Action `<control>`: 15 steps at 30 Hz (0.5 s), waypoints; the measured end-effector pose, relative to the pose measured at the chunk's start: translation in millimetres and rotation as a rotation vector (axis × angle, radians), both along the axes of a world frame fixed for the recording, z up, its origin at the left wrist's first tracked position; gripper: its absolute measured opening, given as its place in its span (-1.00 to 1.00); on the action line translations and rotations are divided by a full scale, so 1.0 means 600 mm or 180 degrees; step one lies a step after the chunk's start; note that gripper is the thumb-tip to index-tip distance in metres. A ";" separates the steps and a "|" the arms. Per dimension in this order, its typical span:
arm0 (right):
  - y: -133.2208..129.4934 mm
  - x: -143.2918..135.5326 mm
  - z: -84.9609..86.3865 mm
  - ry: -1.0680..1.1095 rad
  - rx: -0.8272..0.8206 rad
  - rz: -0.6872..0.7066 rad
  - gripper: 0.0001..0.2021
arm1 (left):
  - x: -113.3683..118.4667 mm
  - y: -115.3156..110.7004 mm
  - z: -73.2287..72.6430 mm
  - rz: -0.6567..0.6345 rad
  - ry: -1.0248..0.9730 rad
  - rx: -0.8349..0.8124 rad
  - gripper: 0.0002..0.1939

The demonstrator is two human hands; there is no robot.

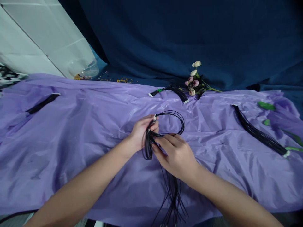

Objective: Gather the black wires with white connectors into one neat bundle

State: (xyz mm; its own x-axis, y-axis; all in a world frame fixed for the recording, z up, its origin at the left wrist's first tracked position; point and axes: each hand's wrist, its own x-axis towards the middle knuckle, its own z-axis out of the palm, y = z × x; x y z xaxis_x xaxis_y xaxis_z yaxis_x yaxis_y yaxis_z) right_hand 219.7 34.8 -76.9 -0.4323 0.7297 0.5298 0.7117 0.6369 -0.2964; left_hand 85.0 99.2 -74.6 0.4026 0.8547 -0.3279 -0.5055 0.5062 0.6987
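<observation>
Over the middle of the table, a bundle of thin black wires [148, 148] is held between both hands. My left hand [141, 131] is closed around its looped upper part, near a small white connector [154, 118]. One loop of wire arches to the right above my right hand [177, 154], whose thumb and fingers pinch the bundle close to the left one. Loose wire ends fan out below the right hand toward the table's front edge. Where exactly the right fingertips meet the wires is partly hidden.
Purple plastic sheeting [78, 132] covers the table. Other black wire bundles lie at the left [44, 103], back middle [176, 90] and right [258, 131]. Artificial flowers [193, 80] lie at the back; a clear plastic cup [85, 68] and yellow rubber bands [124, 80] are behind the sheet.
</observation>
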 end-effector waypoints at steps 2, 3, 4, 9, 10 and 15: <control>0.001 0.001 0.003 0.0324 -0.0300 0.0084 -0.86 | -0.002 -0.002 -0.003 -0.0017 -0.0202 0.0053 -0.91; 0.002 0.002 0.005 0.0477 -0.0428 0.0109 -0.88 | -0.003 -0.003 -0.004 -0.0030 -0.0273 0.0047 -0.91; 0.004 0.003 0.006 0.0616 -0.0543 0.0125 -0.89 | -0.003 -0.004 -0.005 -0.0051 -0.0314 0.0013 -0.90; 0.008 0.003 0.008 0.1072 -0.0957 0.0209 -0.93 | -0.005 -0.006 -0.007 -0.0146 -0.0400 -0.0045 -0.89; 0.009 0.003 0.008 0.1108 -0.1011 0.0232 -0.93 | -0.005 -0.006 -0.007 -0.0170 -0.0423 -0.0058 -0.89; 0.011 0.001 0.010 0.1270 -0.1103 0.0344 -0.90 | -0.004 -0.008 -0.008 -0.0172 -0.0489 -0.0133 -0.88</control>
State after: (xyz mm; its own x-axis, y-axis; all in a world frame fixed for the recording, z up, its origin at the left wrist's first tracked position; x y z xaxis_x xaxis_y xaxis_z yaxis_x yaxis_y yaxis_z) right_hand 220.0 41.2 -71.1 -0.3289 0.8535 0.4042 0.4369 0.5170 -0.7361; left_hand 82.7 94.4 -79.2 0.4956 0.8174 -0.2937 -0.5761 0.5625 0.5931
